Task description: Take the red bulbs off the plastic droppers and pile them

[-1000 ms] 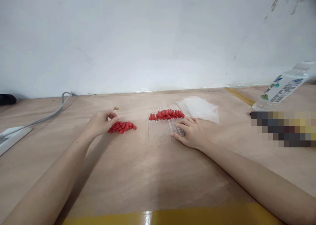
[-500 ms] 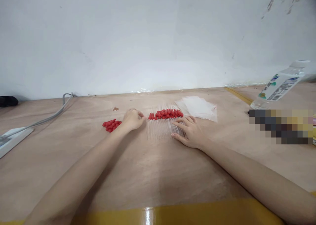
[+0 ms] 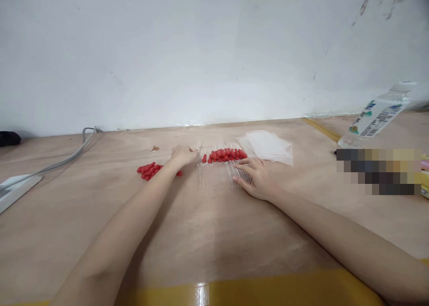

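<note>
My left hand (image 3: 185,155) is pinched closed at the left end of a row of small red peg-shaped pieces (image 3: 228,155). A speck of red shows at its fingertips, mostly hidden by the fingers. The row lies across a flat layer of thin clear plastic sticks (image 3: 214,177). My right hand (image 3: 257,178) rests with fingers spread over the right part of these sticks, just below the row, holding nothing. Under and beside my left forearm lies a second pile of red pieces (image 3: 149,170), partly covered by the arm.
Thin white translucent sheets (image 3: 270,146) lie right of the row. A tilted plastic bottle (image 3: 377,118) and a pixelated patch are at the far right. A grey cable (image 3: 75,154) runs to a white box (image 3: 20,190) at left. A wall stands behind the table.
The leftmost red piece is gone from the row's end, where my left hand is. More red pieces show right of my left forearm. My right hand stays in place.
</note>
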Available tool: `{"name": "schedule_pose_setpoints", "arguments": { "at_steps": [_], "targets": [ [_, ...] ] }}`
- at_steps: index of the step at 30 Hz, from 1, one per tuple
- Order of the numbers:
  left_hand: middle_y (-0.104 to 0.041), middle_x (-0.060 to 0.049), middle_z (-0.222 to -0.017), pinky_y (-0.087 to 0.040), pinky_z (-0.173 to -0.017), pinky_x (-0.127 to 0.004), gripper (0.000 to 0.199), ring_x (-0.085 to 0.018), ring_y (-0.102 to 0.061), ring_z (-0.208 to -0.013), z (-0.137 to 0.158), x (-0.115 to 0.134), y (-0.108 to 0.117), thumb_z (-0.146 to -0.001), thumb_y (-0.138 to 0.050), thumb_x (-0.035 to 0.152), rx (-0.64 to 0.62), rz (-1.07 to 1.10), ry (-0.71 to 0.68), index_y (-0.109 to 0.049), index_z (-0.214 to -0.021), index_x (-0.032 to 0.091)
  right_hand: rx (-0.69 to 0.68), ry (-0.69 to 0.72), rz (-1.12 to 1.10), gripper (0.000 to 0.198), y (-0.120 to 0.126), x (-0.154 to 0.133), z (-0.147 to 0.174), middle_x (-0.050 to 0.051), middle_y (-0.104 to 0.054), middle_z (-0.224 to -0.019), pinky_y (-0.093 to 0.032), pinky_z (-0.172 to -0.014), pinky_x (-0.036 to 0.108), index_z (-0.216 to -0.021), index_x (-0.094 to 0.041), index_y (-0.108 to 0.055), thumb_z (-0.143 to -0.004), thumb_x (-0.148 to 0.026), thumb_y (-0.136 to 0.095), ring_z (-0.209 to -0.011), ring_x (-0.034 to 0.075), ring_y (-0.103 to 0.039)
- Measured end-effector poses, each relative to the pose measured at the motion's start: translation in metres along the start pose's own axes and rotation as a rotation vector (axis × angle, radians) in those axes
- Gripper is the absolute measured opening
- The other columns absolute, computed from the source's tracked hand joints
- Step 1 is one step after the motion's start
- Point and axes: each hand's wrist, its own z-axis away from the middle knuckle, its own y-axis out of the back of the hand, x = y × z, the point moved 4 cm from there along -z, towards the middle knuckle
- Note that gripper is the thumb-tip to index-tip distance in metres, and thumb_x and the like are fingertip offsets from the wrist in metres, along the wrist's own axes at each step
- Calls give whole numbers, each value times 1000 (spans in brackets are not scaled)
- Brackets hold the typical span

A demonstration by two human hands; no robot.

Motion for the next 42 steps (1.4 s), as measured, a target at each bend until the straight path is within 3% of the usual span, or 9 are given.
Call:
{"name": "schedule_pose_setpoints", "arguments": {
  "at_steps": [3,5,8,12,19,25,31,35,42],
  "targets": [
    [-64,-9,-81,-44,-67,-33,19,-24,-59,-77,31,-1,7,-75,-49,34,65,-63,-109,-57,-74,17,89,9,-61,41,7,-5,-2,14,-51,-118,-44,-90,38,-116,-15,-51,-82,-37,-52,-108,23,-51],
    [-63,-6,-79,-44,-63,-30,19,-19,-58,-70,58,4,4,-81,-43,32,80,-99,-371,-55,-82,17,110,44,-73,46,14,-12,-4,14,-48,-125,-43,-93,37,-123,-16,-45,-82,-36,-52,-113,23,-48],
    [-61,-4,-75,-44,-64,-29,15,-17,-57,-67,92,3,-6,-83,-45,29,156,-111,-624,-55,-84,17,46,149,-35,51,17,-24,-7,10,-48,-128,-41,-98,38,-129,-19,-40,-83,-38,-51,-116,23,-47],
    [-62,-4,-73,-45,-64,-27,10,-15,-56,-65,111,-1,-21,-83,-49,26,244,-32,-799,-55,-84,17,-29,362,-42,48,5,-36,-7,9,-51,-125,-33,-104,44,-126,-16,-44,-84,-39,-49,-123,23,-40],
    [-64,-5,-83,-48,-71,-29,11,-16,-60,-77,110,4,-28,-82,-52,25,258,66,-852,-57,-89,18,-37,360,-76,27,-15,-33,-7,4,-62,-110,-32,-103,48,-109,-20,-59,-89,-23,-42,-118,21,-46],
    [-64,-9,-106,-43,-93,-42,26,-23,-55,-107,107,15,-34,-82,-55,30,249,-9,-902,-59,-105,18,-11,374,-129,26,-14,-34,-5,6,-63,-109,-38,-101,45,-108,-17,-60,-88,-21,-44,-114,20,-50],
    [-68,-6,-97,-37,-99,-45,18,-21,-56,-107,109,20,-39,-85,-49,23,264,-25,-976,-62,-96,18,-22,369,-146,29,-16,-34,-5,7,-63,-110,-42,-99,41,-110,-17,-59,-87,-29,-48,-113,21,-51],
    [-68,-6,-98,-39,-99,-43,18,-20,-55,-109,113,21,-38,-85,-49,21,277,-25,-1018,-60,-99,17,-42,381,-176,27,-18,-35,-5,8,-64,-107,-42,-99,40,-109,-16,-59,-88,-24,-44,-109,19,-54],
    [-67,-5,-98,-29,-106,-44,17,-18,-54,-110,116,20,-38,-85,-47,17,151,11,-1029,-59,-97,16,-42,447,-239,20,-11,-42,-1,9,-67,-96,-45,-96,33,-96,-14,-62,-87,-18,-44,-101,16,-58]
  ]
}}
